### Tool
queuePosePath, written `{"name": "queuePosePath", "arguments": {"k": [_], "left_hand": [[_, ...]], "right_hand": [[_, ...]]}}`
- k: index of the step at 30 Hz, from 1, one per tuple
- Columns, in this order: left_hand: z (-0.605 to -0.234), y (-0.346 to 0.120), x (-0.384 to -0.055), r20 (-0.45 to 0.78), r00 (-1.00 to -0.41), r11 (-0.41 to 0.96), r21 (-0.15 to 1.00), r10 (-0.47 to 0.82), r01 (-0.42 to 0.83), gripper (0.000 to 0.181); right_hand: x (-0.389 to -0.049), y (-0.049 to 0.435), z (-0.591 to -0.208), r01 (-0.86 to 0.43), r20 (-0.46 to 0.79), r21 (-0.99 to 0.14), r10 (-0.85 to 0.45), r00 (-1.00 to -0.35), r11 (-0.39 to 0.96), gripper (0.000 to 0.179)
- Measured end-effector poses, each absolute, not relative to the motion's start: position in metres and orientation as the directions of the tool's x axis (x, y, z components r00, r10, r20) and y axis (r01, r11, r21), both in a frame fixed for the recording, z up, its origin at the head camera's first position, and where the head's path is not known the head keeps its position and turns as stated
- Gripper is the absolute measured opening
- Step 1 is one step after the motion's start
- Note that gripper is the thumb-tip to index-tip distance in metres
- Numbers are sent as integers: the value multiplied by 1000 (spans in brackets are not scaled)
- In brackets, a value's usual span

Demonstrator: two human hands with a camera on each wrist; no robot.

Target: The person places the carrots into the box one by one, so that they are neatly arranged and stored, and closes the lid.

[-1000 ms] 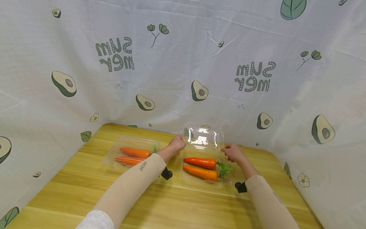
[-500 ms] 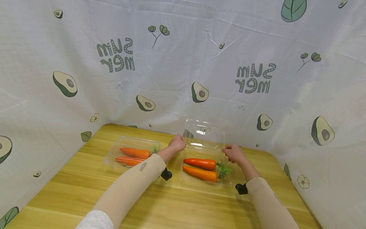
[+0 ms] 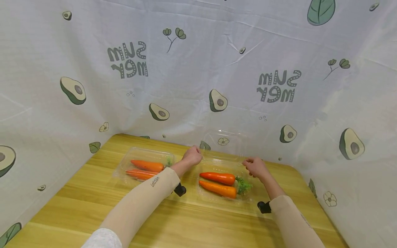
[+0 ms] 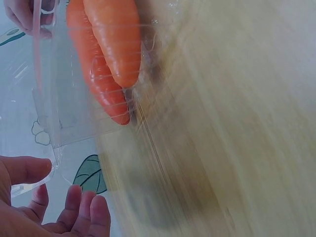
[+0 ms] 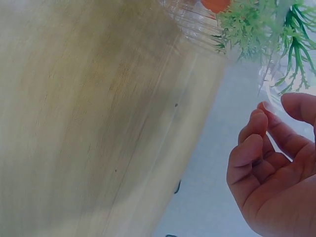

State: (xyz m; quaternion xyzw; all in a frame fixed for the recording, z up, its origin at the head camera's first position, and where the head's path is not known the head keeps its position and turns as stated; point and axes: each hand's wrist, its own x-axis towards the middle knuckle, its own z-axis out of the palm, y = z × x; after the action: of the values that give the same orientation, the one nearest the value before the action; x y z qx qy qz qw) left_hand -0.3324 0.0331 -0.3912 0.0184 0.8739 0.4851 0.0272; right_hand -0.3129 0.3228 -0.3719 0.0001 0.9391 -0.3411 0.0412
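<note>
In the head view, a clear plastic clamshell box [image 3: 214, 199] holds two orange carrots [image 3: 218, 177] with green tops [image 3: 243, 186]. Its transparent lid [image 3: 223, 139] stands raised at the back. My left hand [image 3: 192, 155] is at the lid's left edge; in the left wrist view, thumb and forefinger pinch that edge. At the right edge is my right hand [image 3: 255, 166], its thumb and forefinger pinching near the corner, the other fingers curled in the right wrist view. The clear plastic is hard to make out between the fingertips.
A second clear plastic box [image 3: 133, 151] with carrots [image 3: 147, 165] sits at the left, partly hidden by my left forearm. The wooden table [image 3: 198, 224] ends at the back against a white curtain [image 3: 186, 69] printed with avocados.
The raised lid has changed its tilt, looking more upright, and its bright reflections have faded. Both hands stay at its edges with little movement. The carrots have not moved.
</note>
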Motion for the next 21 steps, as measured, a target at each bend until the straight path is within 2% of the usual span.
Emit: {"name": "queuePosePath", "arguments": {"k": [15,21], "left_hand": [[-391,33,-333,-21,-998,582,813,51,13,9],[-389,33,-329,0,-999,615,788,46,29,10]], "right_hand": [[-308,326,-372,19,-39,-677,-10,-999,735,51],[-305,327,-374,26,-45,-688,-6,-999,725,52]]}}
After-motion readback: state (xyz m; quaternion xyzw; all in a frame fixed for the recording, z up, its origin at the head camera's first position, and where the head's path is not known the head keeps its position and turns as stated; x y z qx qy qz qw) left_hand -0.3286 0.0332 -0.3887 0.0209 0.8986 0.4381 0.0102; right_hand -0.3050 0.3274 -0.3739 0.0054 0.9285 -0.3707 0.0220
